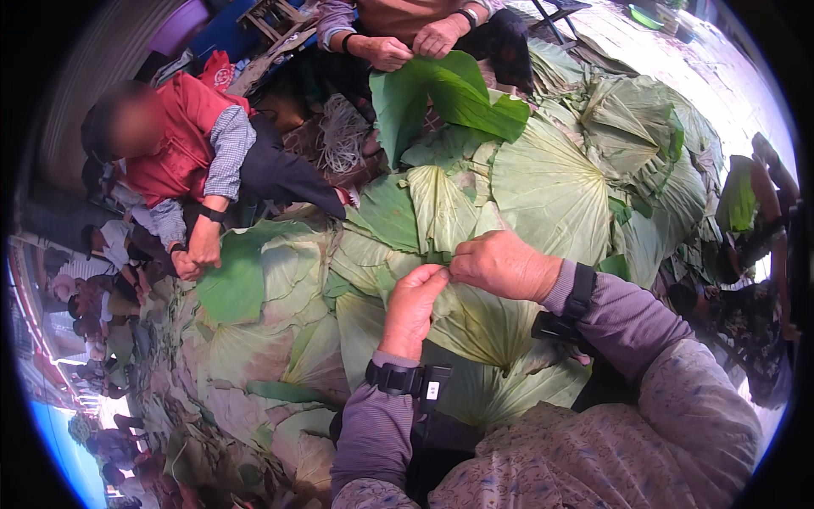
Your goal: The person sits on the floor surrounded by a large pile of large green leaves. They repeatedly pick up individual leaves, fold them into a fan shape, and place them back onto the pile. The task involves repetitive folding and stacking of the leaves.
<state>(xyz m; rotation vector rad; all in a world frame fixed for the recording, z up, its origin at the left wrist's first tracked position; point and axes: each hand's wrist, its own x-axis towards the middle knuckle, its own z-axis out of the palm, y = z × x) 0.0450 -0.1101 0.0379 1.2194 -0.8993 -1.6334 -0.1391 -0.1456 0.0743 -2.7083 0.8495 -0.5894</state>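
Observation:
My left hand (408,313) and my right hand (499,264) meet over a heap of lotus leaves. Their thumbs and fingertips are pinched together, almost touching. A lotus leaf (486,327) with pale ribs hangs below them, and its edge seems to be caught between my fingers. The exact grip is hidden behind the fingertips. Just beyond my fingers lies a folded yellow-green leaf (442,207). To its right spreads a broad pale leaf (550,191) with its veins fanning out.
Across the heap, a person's hands (413,48) hold a bright green lotus leaf (461,95). At left, a person in a red vest (184,140) holds another green leaf (232,273). White plastic strips (343,137) lie bundled between them. More people sit along the left rim and at right.

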